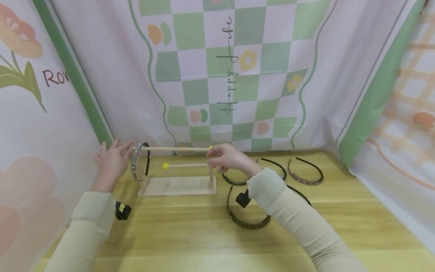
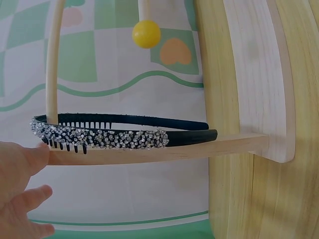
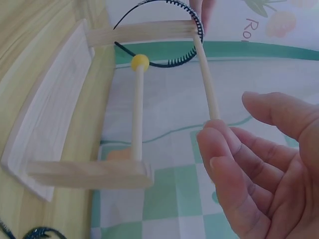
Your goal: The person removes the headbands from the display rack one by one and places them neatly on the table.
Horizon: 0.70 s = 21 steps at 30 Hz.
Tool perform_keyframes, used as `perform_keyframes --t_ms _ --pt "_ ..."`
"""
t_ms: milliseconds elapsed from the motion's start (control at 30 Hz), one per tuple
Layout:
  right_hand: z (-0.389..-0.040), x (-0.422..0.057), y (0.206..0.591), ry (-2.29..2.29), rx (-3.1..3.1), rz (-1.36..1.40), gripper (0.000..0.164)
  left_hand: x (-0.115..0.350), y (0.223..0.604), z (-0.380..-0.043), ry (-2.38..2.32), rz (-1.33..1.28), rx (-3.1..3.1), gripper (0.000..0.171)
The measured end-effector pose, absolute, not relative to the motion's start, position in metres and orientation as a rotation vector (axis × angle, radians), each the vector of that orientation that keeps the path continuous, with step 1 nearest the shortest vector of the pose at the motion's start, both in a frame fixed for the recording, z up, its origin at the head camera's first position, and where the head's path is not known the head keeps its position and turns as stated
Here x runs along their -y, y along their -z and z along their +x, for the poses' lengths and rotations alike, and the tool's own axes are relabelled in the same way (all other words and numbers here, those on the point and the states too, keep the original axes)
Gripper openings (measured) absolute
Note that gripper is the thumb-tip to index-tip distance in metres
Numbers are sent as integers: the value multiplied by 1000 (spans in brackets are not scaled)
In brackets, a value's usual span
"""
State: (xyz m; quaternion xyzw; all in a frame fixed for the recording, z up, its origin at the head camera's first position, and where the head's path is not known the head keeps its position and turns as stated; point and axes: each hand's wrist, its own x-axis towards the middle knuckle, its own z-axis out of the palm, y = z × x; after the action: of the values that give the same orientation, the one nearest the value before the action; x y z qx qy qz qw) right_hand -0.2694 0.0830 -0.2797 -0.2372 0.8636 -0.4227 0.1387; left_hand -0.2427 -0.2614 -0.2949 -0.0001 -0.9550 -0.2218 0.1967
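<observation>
A black headband studded with clear rhinestones point(image 2: 99, 138) hangs at the left end of the upper wooden rod point(image 1: 176, 149) of a small stand point(image 1: 176, 186). My left hand point(image 1: 113, 160) is beside that end, fingers spread, and a fingertip touches the stand's left upright point(image 2: 199, 148) close to the headband. At the rod's other end my right hand point(image 1: 229, 155) has its fingers loosely bent against the rod, the thumb held apart in the right wrist view. Those fingers hide the rod's right end. Below runs a shorter lower rod point(image 1: 188, 165) tipped with a yellow ball point(image 2: 146, 34).
Several toothed headbands lie on the wooden table point(image 1: 176, 234) to the right: a brownish one point(image 1: 306, 181) at the back, a dark one point(image 1: 236, 183) partly behind my right wrist, and one nearer point(image 1: 249, 225), partly under the forearm. A printed curtain point(image 1: 190, 90) stands close behind.
</observation>
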Motion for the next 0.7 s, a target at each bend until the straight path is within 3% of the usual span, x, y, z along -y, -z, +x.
perform_keyframes --t_ms 700 --pt "-281 -10 268 1385 -2352 -757 27 262 294 -244 623 27 2683 38"
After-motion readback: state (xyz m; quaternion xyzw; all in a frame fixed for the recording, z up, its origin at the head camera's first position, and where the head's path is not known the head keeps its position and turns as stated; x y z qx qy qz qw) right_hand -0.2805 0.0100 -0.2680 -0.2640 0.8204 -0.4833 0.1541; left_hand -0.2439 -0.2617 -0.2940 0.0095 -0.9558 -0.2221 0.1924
